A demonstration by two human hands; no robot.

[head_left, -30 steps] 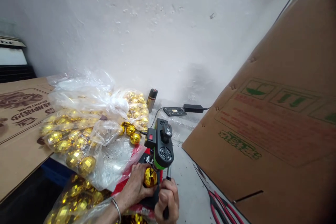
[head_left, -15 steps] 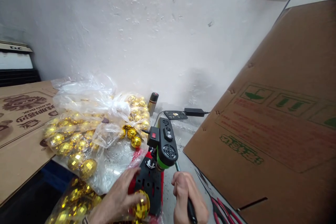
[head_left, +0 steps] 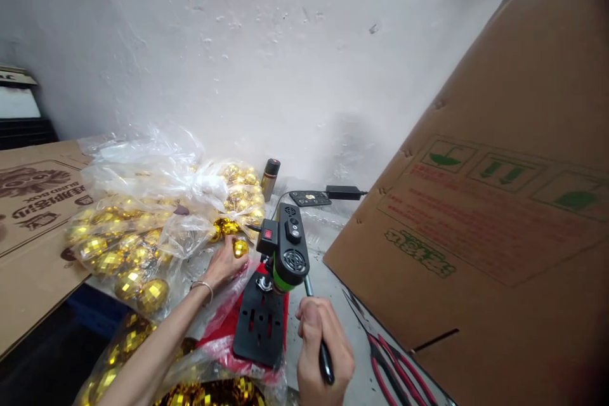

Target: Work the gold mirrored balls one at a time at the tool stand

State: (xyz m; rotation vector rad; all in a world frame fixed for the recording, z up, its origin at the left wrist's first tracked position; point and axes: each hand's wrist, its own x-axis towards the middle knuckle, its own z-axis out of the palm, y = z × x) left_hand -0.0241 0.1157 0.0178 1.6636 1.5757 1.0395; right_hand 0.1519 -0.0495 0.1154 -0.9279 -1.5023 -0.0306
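A small black bench drill press [head_left: 294,247] with a green collar stands on a black slotted base plate [head_left: 260,330]. My right hand [head_left: 324,346] is wrapped round its feed lever [head_left: 325,361], to the right of the base. Beyond the press on the left, my left hand [head_left: 227,265] has its fingers closed on a gold mirror ball [head_left: 240,248]. More gold balls [head_left: 226,227] lie just past those fingers. Nothing sits on the slotted plate. Red material [head_left: 223,325] shows under and beside the base.
Clear plastic bags [head_left: 157,168] of gold balls fill the left side, and another bag [head_left: 190,393] lies in front. Red-handled scissors [head_left: 387,361] rest on the right beside a large carton [head_left: 476,203]. A spray can [head_left: 270,179] and power adapter [head_left: 343,192] are by the wall.
My left hand has moved from a gold ball near the front of the base to one behind, left of the press. My right hand stays on the lever. The view shifted slightly.
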